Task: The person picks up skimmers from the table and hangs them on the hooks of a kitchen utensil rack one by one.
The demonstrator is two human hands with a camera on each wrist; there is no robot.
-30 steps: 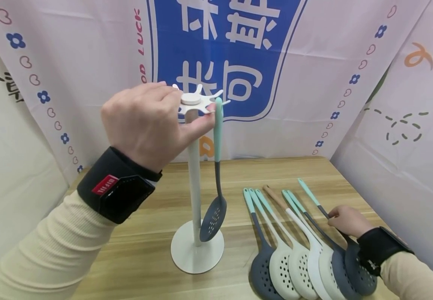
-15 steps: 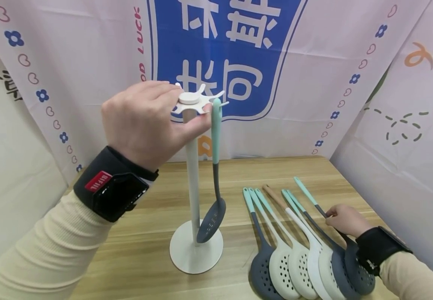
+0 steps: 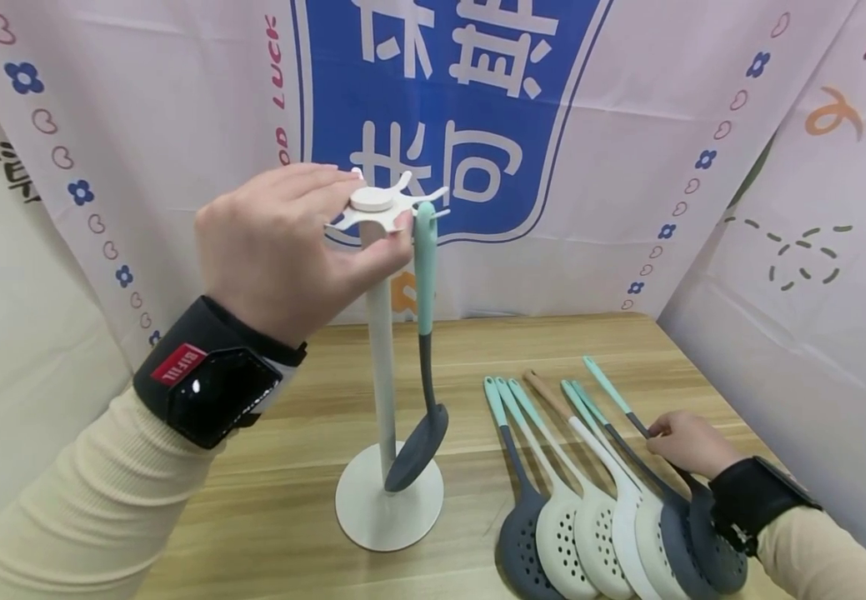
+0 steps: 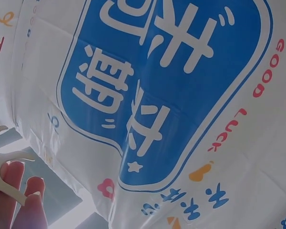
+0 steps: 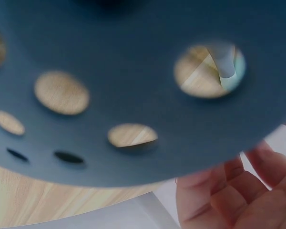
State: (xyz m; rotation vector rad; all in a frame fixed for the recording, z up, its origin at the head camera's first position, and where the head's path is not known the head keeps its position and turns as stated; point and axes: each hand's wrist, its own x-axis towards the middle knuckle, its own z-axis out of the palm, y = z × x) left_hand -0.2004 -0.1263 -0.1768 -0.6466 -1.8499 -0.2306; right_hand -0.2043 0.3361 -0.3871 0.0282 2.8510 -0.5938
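My left hand (image 3: 271,246) grips the hooked top (image 3: 372,200) of a white utensil stand, thumb at the near hooks. In the left wrist view, its fingertips (image 4: 31,200) show around the white hooks (image 4: 12,156). A dark skimmer with a mint handle (image 3: 425,275) hangs from a hook beside the thumb, its bowl edge-on in front of the post. At the right, my right hand (image 3: 695,446) pinches the shaft of another dark skimmer (image 3: 721,546), the rightmost in a row on the table. That skimmer's perforated bowl (image 5: 133,98) fills most of the right wrist view.
Left of the held skimmer lie several overlapping utensils: dark skimmers (image 3: 526,533), pale skimmers (image 3: 563,533) and a white one with a wooden handle (image 3: 548,393). The stand's round base (image 3: 417,521) sits on the wooden table (image 3: 290,500). Printed cloth (image 3: 590,275) hangs behind.
The stand's top has turned under my left hand, shifting the hanging skimmer slightly left and bringing its bowl edge-on. My right hand and its skimmer have edged left.
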